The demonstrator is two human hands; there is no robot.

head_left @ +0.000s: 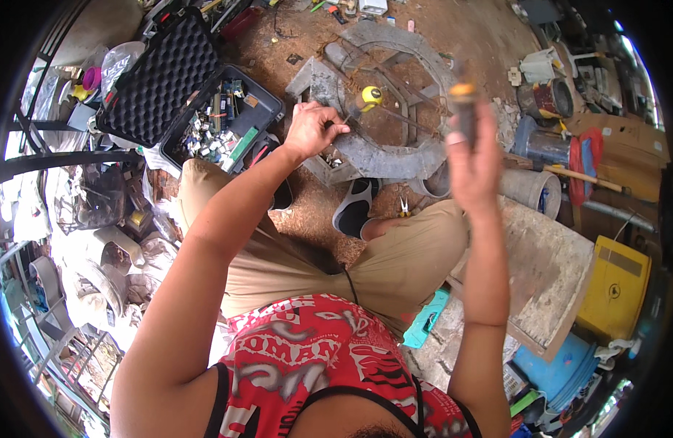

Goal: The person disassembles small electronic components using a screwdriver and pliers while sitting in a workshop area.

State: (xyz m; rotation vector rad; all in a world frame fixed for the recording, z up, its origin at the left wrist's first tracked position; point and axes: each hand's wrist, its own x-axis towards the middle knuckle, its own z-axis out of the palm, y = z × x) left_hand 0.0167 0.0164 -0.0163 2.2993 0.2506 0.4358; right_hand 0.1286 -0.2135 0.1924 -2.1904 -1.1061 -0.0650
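Note:
My left hand (312,131) is at the left rim of a grey ring-shaped metal frame (417,162), thumb and fingers pinched together. What they pinch is too small to make out. Just beyond the fingertips, a tool handle with a yellow and black end (371,96) leans over the frame; whether my fingers touch its lower end I cannot tell. My right hand (477,164) is raised right of the frame, smeared by motion. It is closed round a dark-handled tool with an orange band (464,109); its far end is blurred.
An open black foam-lined case (258,97) with circuit boards and small parts lies left. Yellow-handled pliers (404,208) are on the ground by my foot. To the right are a wooden board (544,270), a bucket (530,191), a yellow case (614,288) and a cardboard box (632,150).

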